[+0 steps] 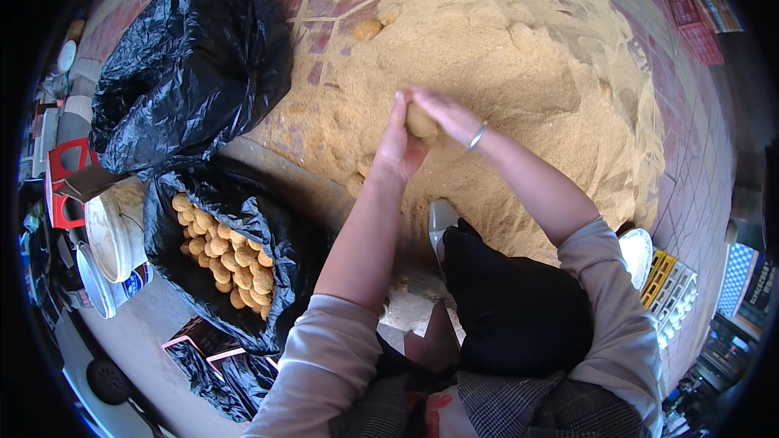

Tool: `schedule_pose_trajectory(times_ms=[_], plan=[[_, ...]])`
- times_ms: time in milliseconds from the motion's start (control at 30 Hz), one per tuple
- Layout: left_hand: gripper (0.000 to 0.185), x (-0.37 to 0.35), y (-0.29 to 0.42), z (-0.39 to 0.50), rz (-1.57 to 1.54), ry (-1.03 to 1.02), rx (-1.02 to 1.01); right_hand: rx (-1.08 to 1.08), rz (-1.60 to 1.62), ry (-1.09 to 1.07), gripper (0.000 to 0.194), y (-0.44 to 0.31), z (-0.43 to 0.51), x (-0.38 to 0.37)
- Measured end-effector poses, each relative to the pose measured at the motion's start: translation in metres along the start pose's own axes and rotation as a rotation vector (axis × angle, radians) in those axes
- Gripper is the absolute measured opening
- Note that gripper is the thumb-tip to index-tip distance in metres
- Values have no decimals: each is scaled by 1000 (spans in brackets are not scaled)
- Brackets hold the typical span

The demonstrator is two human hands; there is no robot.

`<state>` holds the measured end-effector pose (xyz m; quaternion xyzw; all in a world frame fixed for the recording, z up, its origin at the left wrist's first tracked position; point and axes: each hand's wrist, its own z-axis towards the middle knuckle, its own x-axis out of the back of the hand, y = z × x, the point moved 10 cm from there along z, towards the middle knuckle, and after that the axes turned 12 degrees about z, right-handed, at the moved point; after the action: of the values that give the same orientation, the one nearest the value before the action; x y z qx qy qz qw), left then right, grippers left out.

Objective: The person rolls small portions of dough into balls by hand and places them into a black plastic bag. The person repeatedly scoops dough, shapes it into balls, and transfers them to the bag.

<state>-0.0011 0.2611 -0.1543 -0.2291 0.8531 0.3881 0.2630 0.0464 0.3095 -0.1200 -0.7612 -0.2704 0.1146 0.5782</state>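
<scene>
Between my two hands is a rounded ball coated in tan, bran-like powder. My left hand cups it from the left and below, its palm and fingers against it. From the upper right, my right hand presses on it, slightly blurred, with a bangle at the wrist. Under both hands spreads a broad heap of the loose tan material on the paved ground. Several coated balls lie at the heap's upper left edge. Many similar balls fill an open black plastic bag at the lower left.
Another black plastic bag stands at the upper left. White buckets and a red plastic stool are at the far left. Egg trays and a white round container stand at the right. My shoe touches the heap's near edge.
</scene>
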Motion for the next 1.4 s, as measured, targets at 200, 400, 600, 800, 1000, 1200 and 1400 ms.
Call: schedule_pose_trajectory(times_ms=[200, 400, 600, 800, 1000, 1200, 1400], plan=[[60, 1, 3, -2, -114, 55, 70, 270, 52, -90, 62, -15, -25, 10], [59, 18, -21, -1, -106, 207, 225, 168, 266, -102, 62, 3, -23, 3], [57, 24, -25, -3, -24, 168, 206, 61, 386, -126, 57, 6, -24, -6], [55, 17, -21, -9, 27, 158, 182, -41, 553, -184, 55, 15, -31, -16], [60, 7, -13, -14, 51, 24, 110, 53, 629, -148, 49, 13, -24, -7], [73, 4, -12, -2, -11, 5, -5, 123, -583, 182, 56, -20, -28, -7], [76, 16, -15, -4, -79, 130, -52, 323, -407, 164, 58, -43, -37, -47]])
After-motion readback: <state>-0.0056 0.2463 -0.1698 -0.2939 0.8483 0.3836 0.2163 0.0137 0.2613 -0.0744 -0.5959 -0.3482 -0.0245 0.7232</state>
